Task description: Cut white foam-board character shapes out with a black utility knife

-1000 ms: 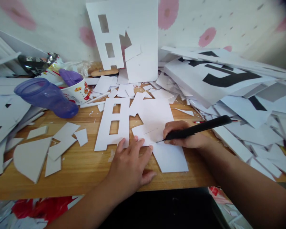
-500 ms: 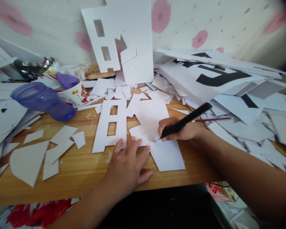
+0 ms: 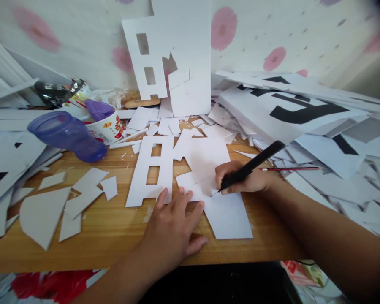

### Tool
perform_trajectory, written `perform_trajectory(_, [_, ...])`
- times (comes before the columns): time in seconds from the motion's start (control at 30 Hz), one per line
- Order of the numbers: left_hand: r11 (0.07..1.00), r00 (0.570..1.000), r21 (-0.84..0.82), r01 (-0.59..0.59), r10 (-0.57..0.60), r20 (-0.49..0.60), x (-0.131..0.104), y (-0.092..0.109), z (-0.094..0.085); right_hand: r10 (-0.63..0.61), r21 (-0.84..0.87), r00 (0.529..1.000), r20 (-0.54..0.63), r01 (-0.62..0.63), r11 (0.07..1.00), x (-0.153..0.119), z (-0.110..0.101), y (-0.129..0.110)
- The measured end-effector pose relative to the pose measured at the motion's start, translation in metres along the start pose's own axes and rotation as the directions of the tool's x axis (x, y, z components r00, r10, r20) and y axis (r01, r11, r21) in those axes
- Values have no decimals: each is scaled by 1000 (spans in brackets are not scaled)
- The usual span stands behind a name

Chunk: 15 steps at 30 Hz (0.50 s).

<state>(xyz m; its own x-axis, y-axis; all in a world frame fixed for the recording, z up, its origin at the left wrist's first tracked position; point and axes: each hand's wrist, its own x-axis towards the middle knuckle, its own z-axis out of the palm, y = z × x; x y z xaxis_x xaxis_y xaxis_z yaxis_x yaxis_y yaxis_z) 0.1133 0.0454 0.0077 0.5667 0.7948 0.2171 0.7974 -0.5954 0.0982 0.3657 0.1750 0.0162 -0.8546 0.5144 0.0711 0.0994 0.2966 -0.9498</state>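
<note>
My right hand [image 3: 240, 177] is closed round a black pen-like tool [image 3: 256, 164], its tip touching a white cut-out board [image 3: 205, 154] near thin lines on its lower part. Spread flat, my left hand [image 3: 177, 219] rests its fingertips on the lower edge of that board and of the joined part with two rectangular holes [image 3: 162, 189]. Below the tip lies another white piece [image 3: 229, 217], partly overlapped by the board. A larger white sheet [image 3: 190, 55] with similar openings stands upright against the wall.
A purple translucent cup [image 3: 68, 135] lies tilted beside a paper tub [image 3: 106, 128] at the left. White offcuts [image 3: 44, 215] are scattered on the wooden table [image 3: 114, 249]. Stacked boards with black shapes [image 3: 288, 109] and a red pencil [image 3: 291, 168] are at the right.
The view has shifted, so most things appear slightly lower and further right. The tool tip has moved a little along the line on the board; my left hand stays spread in place.
</note>
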Motion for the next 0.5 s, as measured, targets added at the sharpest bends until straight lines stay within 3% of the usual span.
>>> perform_trajectory(0.33, [1000, 999, 9, -24, 25, -44, 2, -1, 0, 21, -51, 992, -125, -28, 998, -3, 12, -8])
perform_trajectory(0.5, [1000, 999, -15, 4, -4, -50, 2, -1, -1, -25, -112, 993, -116, 12, 994, -4, 11, -9])
